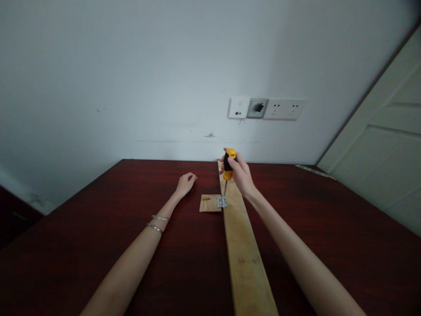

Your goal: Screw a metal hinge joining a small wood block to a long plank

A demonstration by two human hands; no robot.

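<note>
Right hand [242,176] grips a near-upright screwdriver [227,175], tip down at the hinge [221,202].

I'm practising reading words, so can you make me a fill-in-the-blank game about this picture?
1. The yellow-and-black screwdriver is in the ____ hand.
2. There are ____ silver metal bracelets on the left forearm.
3. The small, flat wooden piece lies to the ____ of the long, pale wooden board.

Missing words: right; two; left.
</note>
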